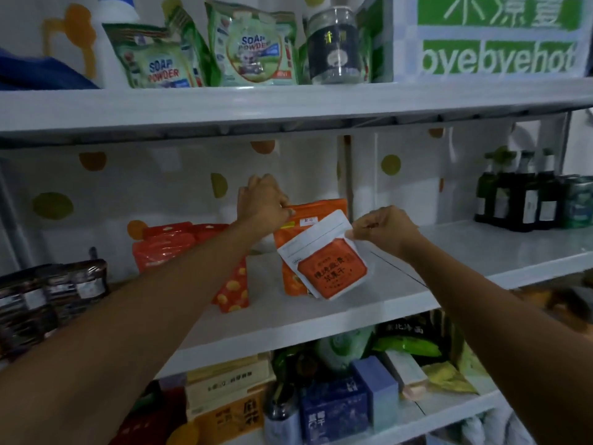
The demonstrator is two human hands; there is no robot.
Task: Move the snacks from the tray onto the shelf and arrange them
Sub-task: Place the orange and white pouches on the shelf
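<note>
On the middle white shelf [321, 319] an orange snack pouch [316, 211] stands upright, and my left hand [263, 200] pinches its top left corner. In front of it a white pouch with an orange label [327, 261] hangs tilted, its lower corner near the shelf board. My right hand [382, 229] pinches the white pouch's top right corner. Left of them stand red-orange packets [167, 245] and a red packet with yellow spots [232, 290]. No tray is in view.
Dark wrapped packs [54, 293] sit at the shelf's left end and dark bottles [516, 197] at the far right. Soap powder bags [253, 49] and a jar [335, 46] fill the top shelf. Boxes and bags [333, 396] crowd the shelf below.
</note>
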